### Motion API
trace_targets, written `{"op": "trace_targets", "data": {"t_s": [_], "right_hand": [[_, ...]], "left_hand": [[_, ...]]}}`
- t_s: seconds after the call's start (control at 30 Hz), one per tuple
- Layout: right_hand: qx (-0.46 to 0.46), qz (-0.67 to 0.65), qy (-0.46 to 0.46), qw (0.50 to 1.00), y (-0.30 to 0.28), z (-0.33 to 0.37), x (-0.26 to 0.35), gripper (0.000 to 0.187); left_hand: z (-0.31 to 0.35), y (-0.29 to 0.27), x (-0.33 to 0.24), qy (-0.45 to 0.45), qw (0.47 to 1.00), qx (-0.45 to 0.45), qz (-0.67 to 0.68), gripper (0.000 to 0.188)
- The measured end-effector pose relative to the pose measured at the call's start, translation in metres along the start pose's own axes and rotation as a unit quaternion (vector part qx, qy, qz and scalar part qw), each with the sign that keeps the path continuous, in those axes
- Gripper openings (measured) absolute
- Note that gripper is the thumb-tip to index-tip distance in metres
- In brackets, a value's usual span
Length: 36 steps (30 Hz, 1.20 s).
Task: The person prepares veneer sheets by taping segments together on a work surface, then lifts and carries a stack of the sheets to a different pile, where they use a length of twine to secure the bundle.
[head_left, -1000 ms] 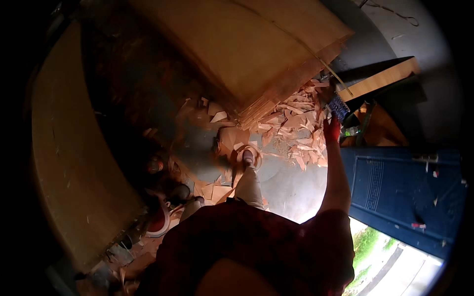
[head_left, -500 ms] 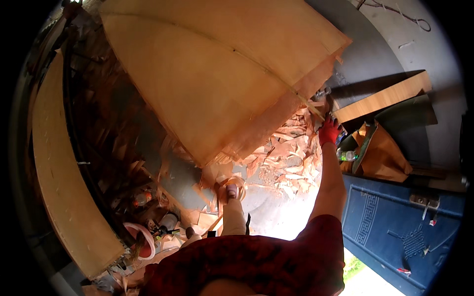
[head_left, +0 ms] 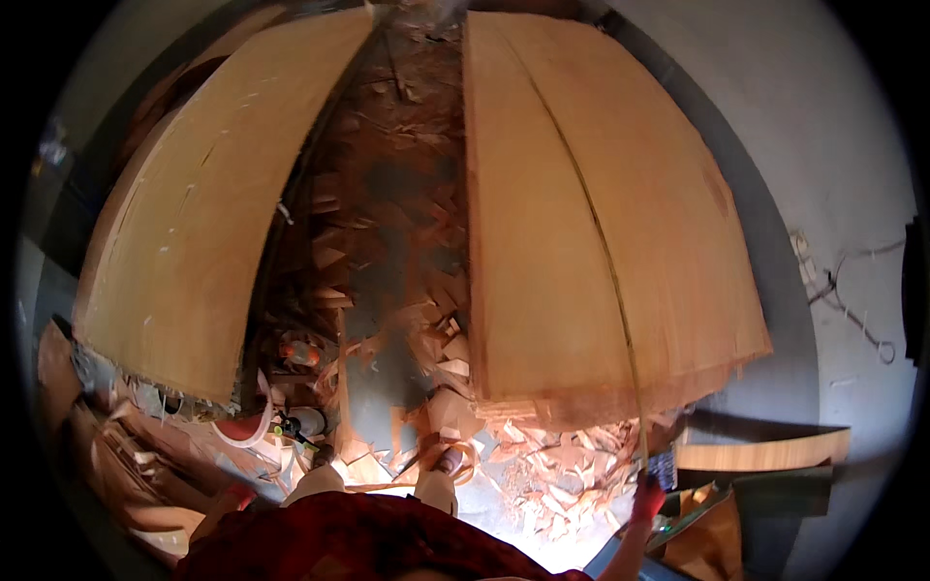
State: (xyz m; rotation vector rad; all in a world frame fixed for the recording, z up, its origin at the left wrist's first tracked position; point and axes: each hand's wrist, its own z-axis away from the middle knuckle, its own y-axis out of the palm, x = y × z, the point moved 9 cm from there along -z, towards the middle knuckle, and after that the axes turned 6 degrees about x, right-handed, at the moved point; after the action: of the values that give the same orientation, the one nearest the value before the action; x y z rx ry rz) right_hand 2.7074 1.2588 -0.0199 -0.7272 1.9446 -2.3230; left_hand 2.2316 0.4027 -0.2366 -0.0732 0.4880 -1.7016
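Stick (head_left: 587, 191) lies along the stack (head_left: 542, 290), its near end overhanging beside the right hand (head_left: 649, 497), probably for easy reach; whether that or the left hand (head_left: 233, 497) is closed, I cannot tell.

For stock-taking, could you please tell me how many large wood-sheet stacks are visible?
2: left stack and right stack, flanking the littered floor; others may be hidden.

We get strong white glare on the floor (head_left: 481, 510) near the lower edge, while the debris (head_left: 329, 254) between the bowed left stack (head_left: 194, 223) and right stack (head_left: 552, 252) sinks into brown shadow. Black rings the fisheye view; the left hand (head_left: 232, 498) looks dim, perhaps blurred.
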Motion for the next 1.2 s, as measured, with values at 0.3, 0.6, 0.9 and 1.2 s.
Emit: {"op": "trace_targets", "data": {"t_s": [0.3, 0.6, 0.9, 1.2], "right_hand": [[0.074, -0.281, 0.069, 0.954, 0.114, 0.279, 0.196, 0.04], [0.272, -0.402, -0.052, 0.873, 0.16, 0.422, 0.495, 0.04], [0.515, -0.513, -0.067, 0.684, 0.29, 0.558, 0.721, 0.032], [0.57, -0.5, -0.097, 0.645, 0.377, 0.712, 0.854, 0.041]], "left_hand": [[0.051, 0.043, 0.272, 0.08, 0.993, 0.072, -0.046, 0.025], [0.076, 0.073, 0.427, -0.003, 0.992, -0.004, -0.123, 0.03], [0.203, 0.157, 0.599, -0.198, 0.874, -0.225, 0.381, 0.037], [0.363, -0.036, 0.741, -0.178, 0.579, -0.635, 0.479, 0.046]]}}
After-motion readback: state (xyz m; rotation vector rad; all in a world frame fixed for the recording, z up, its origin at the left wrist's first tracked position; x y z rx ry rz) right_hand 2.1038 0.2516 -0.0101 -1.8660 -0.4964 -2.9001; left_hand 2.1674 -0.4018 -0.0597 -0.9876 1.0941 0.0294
